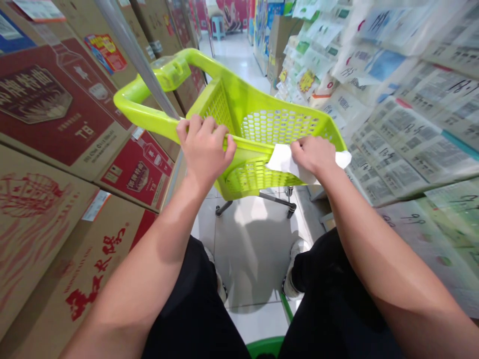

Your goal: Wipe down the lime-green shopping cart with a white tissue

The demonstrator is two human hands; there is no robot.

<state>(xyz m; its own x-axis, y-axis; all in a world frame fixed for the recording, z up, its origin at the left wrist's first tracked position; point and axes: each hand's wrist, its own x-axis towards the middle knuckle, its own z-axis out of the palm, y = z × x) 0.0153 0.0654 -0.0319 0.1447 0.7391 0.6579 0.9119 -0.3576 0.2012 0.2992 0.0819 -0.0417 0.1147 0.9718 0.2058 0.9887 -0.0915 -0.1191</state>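
Note:
A lime-green plastic shopping cart (258,99) with perforated basket walls stands sideways in front of me, its handle to the left. My left hand (206,145) is closed over the near upper rim, close to the handle end. Farther right along that rim, my right hand (317,153) presses a white cloth or tissue (282,159) against the plastic, fingers curled down over it. Parts of the cloth stick out on both sides of the hand. Inside the cart, the visible part of the basket shows only its perforated walls.
Stacked cartons (48,94) rise on the left behind a slanting metal post (130,45). Packaged paper goods (404,124) with handwritten prices line the right. A tiled aisle (235,57) runs back to a blue stool (218,27). Between my legs shows a green plastic object (266,345).

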